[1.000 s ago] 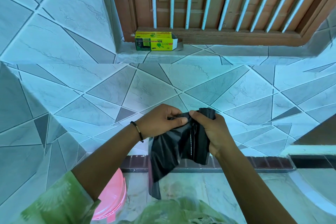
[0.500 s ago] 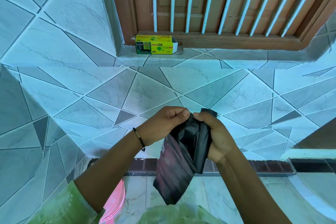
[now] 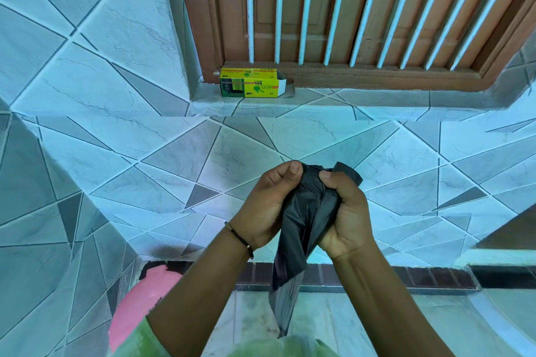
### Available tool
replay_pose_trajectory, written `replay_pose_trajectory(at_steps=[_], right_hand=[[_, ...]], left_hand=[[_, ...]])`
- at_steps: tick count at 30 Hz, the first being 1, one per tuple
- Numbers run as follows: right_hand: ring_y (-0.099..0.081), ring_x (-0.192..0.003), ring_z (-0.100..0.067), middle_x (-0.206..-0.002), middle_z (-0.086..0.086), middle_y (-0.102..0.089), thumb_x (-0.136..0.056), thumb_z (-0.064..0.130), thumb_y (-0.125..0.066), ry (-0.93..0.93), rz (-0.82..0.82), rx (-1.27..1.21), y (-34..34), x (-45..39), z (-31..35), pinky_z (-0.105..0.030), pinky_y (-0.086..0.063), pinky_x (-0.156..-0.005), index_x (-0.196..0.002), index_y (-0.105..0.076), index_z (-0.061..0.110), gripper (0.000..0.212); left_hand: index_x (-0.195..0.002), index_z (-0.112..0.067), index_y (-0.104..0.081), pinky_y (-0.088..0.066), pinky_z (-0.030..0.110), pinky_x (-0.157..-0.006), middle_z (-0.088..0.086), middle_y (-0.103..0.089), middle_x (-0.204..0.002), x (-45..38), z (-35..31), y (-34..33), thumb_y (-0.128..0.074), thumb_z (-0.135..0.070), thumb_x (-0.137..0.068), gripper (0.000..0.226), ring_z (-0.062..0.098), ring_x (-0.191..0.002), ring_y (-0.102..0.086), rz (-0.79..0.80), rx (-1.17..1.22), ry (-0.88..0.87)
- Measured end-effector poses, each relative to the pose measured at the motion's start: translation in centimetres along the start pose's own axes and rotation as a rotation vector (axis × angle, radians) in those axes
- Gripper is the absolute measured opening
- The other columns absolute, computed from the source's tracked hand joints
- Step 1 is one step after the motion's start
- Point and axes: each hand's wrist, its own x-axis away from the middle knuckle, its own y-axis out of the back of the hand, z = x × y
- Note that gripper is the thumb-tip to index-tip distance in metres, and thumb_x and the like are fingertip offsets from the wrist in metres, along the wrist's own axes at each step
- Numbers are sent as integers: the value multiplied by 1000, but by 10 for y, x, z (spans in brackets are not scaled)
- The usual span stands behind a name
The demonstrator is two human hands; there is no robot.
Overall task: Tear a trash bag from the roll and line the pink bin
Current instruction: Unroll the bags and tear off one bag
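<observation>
the only readable print is on the yellow and green box (image 3: 251, 86) on the tiled ledge (image 3: 319, 103) below the barred wooden window: "eco bin", seen upside down, beside a green logo. the smaller lines on the box are too fine to read. nothing else carries legible text.

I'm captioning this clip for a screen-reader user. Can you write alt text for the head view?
Both hands, left hand and right hand, grip a crumpled black trash bag that hangs down before a tiled wall. A pink bin shows at lower left.
</observation>
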Motion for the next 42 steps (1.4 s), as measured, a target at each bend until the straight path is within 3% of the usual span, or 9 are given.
replay_pose_trajectory(at_steps=[4,8,13,16,19,25,29,39,42], right_hand=[[-65,-59,-21,-66,-13,-66,-62,4,-63,67,-40,2,6,-4,-7,-27,-56,-57,-69,-63,3,7],[-63,-72,-25,-80,-15,-61,-44,17,-85,0,9,186,20,-7,1,-32,-56,-69,-86,-58,2,53],[-67,-81,-26,-88,-16,-70,-51,33,-88,-32,60,323,21,-1,12,-35,-56,-76,-94,-67,-1,59],[-67,-70,-23,-76,-12,-69,-62,17,-82,-10,-4,420,16,1,12,-31,-56,-67,-80,-70,2,26],[-63,-58,-19,-61,-7,-65,-64,8,-72,39,-70,402,11,2,11,-28,-53,-57,-63,-67,9,6],[-60,-55,-20,-58,-7,-60,-66,7,-65,98,-64,220,5,2,3,-27,-52,-56,-61,-60,8,7],[-59,-54,-18,-57,-6,-59,-63,0,-68,111,-84,112,1,2,-2,-26,-52,-55,-59,-59,9,14],[-60,-51,-16,-53,-4,-59,-79,-6,-58,215,-220,114,-1,5,-8,-24,-52,-53,-54,-60,10,30],[-59,-51,-16,-53,-4,-58,-79,-6,-59,231,-230,113,-3,4,-8,-23,-51,-52,-54,-59,10,30]], left_hand=[[-68,-19,-68,-52,21,-71,-2,-70,-73,0,3,1,-63,-31,-81,18,10,-69,-62,-70,-79,-19],[-62,-22,-61,-43,18,-60,-8,-59,-63,5,-6,6,-51,-33,-89,31,6,-61,-51,-32,-331,-41],[-67,-9,-58,-37,14,-56,-5,-54,-64,10,-24,12,-44,-26,-91,33,6,-60,-46,23,-627,-59],[-58,-24,-55,-33,12,-53,-17,-49,-53,10,-25,14,-45,-24,-94,37,-2,-53,-43,52,-755,-58],[-63,-17,-54,-32,19,-55,-11,-44,-57,9,-20,17,-45,-32,-93,34,5,-56,-39,53,-868,-74],[-59,-22,-54,-32,12,-53,-15,-45,-53,12,-15,6,-45,-25,-94,37,-1,-53,-39,-19,-646,-127],[-69,-12,-56,-35,15,-55,-13,-47,-58,12,-6,2,-45,-29,-91,30,3,-57,-42,-65,-555,-169],[-63,-14,-52,-35,14,-54,-14,-46,-55,13,7,-1,-47,-31,-90,32,3,-56,-40,-169,-494,-188],[-66,0,-49,-33,23,-58,0,-43,-61,12,9,-2,-47,-30,-91,39,11,-62,-39,-203,-489,-230]])
